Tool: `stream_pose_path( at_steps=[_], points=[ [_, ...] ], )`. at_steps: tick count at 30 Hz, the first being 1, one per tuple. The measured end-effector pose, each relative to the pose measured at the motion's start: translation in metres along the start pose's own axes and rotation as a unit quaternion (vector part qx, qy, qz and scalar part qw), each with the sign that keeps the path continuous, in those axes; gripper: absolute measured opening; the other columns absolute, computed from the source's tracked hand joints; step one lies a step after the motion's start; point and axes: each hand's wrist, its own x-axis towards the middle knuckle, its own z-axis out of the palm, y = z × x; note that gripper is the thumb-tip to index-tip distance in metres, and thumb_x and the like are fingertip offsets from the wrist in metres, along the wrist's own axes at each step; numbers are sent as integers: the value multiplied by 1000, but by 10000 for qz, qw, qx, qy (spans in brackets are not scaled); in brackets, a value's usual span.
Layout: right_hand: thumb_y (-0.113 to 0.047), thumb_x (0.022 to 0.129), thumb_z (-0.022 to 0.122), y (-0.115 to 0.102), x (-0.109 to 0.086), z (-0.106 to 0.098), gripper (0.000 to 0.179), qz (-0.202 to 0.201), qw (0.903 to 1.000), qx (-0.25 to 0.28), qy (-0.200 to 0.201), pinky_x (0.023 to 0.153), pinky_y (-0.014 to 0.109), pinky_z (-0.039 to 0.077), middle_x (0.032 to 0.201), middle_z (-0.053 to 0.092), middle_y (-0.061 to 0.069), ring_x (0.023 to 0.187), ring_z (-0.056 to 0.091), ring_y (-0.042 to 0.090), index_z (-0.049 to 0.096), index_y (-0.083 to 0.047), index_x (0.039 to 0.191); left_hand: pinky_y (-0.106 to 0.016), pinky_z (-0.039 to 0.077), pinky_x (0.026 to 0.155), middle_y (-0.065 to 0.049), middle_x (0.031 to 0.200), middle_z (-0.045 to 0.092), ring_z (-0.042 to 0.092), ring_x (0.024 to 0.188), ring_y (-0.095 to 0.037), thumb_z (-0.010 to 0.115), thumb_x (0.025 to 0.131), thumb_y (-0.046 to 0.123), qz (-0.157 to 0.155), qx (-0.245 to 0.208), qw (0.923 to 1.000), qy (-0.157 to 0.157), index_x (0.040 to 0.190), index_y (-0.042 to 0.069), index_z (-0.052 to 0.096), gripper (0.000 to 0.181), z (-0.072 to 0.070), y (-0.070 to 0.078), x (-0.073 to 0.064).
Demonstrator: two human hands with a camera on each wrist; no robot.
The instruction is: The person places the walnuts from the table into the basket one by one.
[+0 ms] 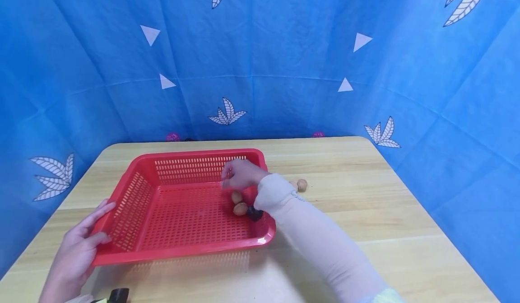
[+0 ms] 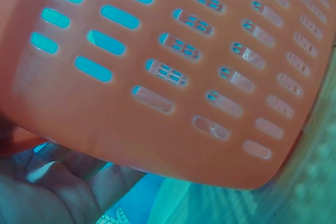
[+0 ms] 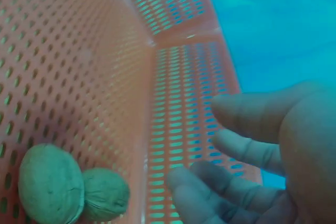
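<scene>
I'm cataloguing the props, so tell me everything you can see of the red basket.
The basket is a shallow, open-topped rectangle with rounded corners and a smooth rim. Rows of slots pierce its walls and floor; it looks like plastic. It appears tilted over the table, near side raised; where it rests is unclear. The left hand grips its left rim by the near corner. Two walnuts lie inside, toward the right end, below the right hand.
</scene>
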Motion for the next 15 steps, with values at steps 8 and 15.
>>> stream_pose_path(
  at_steps=[8, 15],
  points=[
    [-20, 90, 69, 6, -19, -15, 12, -840, 9873, 1164, 685, 68, 32, 55, 90, 63, 4, 83, 63, 24, 65, -13, 99, -32, 57, 74, 27, 157, 3, 51, 90, 9, 46, 96, -4, 69, -256, 9996, -95, 155, 34, 20, 75, 2, 3, -3],
    [-14, 92, 66, 22, -45, -23, 18, -1032, 9581, 2208, 1506, 78, 43, 55, 95, 64, 8, 84, 63, 22, 64, -4, 106, -32, 58, 72, 25, 158, 4, 52, 89, 8, 44, 95, -7, 135, -421, 9989, -120, 155, 32, 21, 75, 1, 3, -4]
  ],
)
